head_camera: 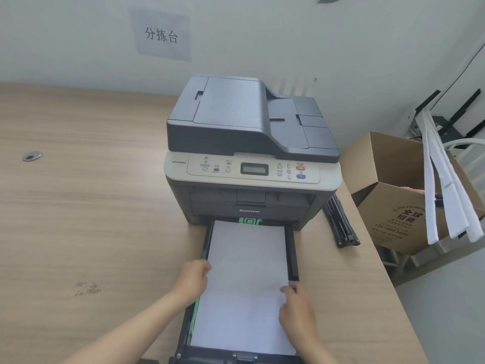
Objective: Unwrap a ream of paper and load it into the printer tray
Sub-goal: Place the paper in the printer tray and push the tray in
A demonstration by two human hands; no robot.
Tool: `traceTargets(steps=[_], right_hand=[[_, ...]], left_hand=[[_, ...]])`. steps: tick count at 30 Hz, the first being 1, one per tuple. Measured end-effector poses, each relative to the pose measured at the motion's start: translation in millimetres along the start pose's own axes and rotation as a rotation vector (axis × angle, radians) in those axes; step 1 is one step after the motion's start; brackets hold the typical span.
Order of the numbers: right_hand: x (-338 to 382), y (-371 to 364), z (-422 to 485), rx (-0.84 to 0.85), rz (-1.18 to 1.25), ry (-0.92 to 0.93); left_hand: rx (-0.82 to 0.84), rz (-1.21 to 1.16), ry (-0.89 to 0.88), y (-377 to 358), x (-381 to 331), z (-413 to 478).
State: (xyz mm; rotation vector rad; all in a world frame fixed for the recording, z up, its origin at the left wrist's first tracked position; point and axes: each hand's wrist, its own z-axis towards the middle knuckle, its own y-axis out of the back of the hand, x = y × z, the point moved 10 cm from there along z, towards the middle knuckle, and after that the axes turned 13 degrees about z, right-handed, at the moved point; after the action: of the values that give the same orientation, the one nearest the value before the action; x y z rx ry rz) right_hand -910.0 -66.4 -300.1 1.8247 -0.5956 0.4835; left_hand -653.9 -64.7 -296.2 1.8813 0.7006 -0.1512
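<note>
A dark grey and beige printer stands on the wooden desk. Its black paper tray is pulled out toward me. A white stack of paper lies flat inside the tray. My left hand rests on the stack's left edge, fingers curled over it. My right hand holds the stack's right edge, with the thumb on top of the paper. No wrapper is in view.
The wooden desk stretches to the left with a round cable grommet. A folded black object lies right of the printer. Off the desk's right edge stand an open cardboard box and white foam strips.
</note>
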Motion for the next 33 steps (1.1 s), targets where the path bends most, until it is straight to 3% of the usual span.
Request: traceTargets(steps=[2,7,12,25,33], right_hand=[[-6.4,12.0,-2.7,-0.082,0.033,-0.013],[-26.1,16.0,-4.2,-0.011,0.132,-0.163],[-32.2,24.0,-2.9,-0.006,0.224,-0.232],[-21.3,31.9,-6.5,-0.091,0.337,-0.157],[-16.7,33.4,10.4,-0.114,0.395,-0.122]], left_hand=[[0.036,0.091,0.011,0.4,11.2,-5.6],[0.182,0.18,0.067,-15.7,31.1,-15.5],[0.167,0.14,0.107,-21.7,29.7,-17.3],[0.141,0.08,0.132,-36.1,36.6,-20.4],[0.086,-0.103,0.176,-32.8,37.7,-13.8]])
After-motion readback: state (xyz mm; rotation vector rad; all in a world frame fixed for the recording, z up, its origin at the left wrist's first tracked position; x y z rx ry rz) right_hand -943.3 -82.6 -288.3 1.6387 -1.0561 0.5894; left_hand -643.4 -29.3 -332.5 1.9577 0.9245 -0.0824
